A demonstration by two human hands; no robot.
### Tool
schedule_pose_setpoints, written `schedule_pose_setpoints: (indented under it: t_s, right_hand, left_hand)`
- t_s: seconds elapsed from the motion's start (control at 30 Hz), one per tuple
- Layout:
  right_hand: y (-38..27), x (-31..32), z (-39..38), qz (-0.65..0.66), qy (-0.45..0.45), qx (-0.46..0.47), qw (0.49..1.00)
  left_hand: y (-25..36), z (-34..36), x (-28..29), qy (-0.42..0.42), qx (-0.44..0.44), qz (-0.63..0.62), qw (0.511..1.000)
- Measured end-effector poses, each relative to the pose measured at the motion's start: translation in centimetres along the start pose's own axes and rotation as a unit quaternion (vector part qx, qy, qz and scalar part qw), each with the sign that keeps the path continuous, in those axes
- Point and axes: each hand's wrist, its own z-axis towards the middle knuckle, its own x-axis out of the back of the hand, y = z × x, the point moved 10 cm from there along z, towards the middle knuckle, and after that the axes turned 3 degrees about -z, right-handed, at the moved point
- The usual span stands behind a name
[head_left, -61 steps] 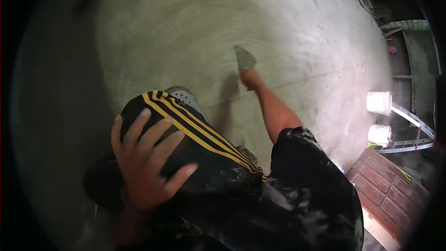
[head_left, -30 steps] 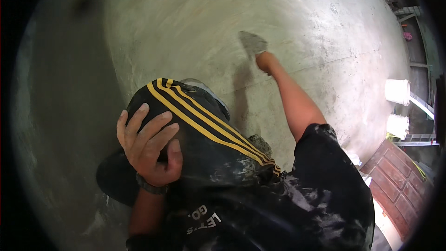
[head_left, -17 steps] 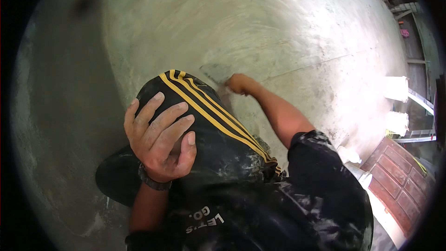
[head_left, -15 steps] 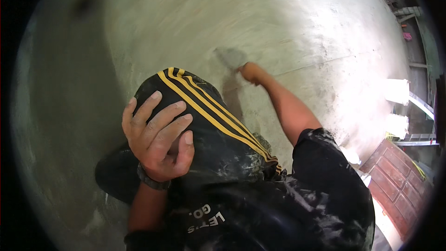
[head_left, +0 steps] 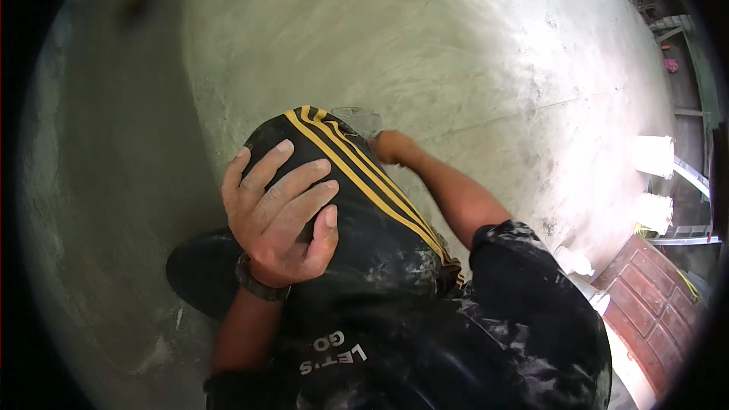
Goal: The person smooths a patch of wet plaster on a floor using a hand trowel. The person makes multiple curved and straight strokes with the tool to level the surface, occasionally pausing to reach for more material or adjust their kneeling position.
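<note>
My left hand rests on the raised knee of my black trousers, fingers spread and holding nothing. Beyond that knee, to the right, my right hand is closed low over the grey floor. It grips a flat-bladed trowel; the grey blade shows just past the knee, close against the floor. The trowel's handle is covered by my fingers and the knee. Faint curved smear marks run across the pale floor around it.
Two white buckets stand at the right, beside metal bars. A reddish-brown panelled board lies at the lower right, with a white bag-like item near it. A darker grey strip of floor runs down the left.
My right hand has drawn the trowel back toward my knee and a little left, so the knee now hides part of it. My left hand stays on the knee.
</note>
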Motion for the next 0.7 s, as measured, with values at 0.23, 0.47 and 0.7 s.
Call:
schedule_pose_setpoints:
  t_s: [0.23,0.47,0.7]
  right_hand:
    - [20.3,7.7,3.8,0.306,0.140,-0.235,0.912]
    - [-1.0,-1.1,6.0,-0.016,0.030,0.058,0.998]
    - [7.9,3.2,3.8,0.207,0.045,-0.078,0.974]
  left_hand:
    - [-1.5,-2.6,0.5,0.014,0.045,0.022,0.999]
    - [-1.9,-1.0,-0.7,0.013,0.032,-0.001,0.999]
    - [-1.8,-1.4,-0.2,0.006,0.031,0.003,0.999]
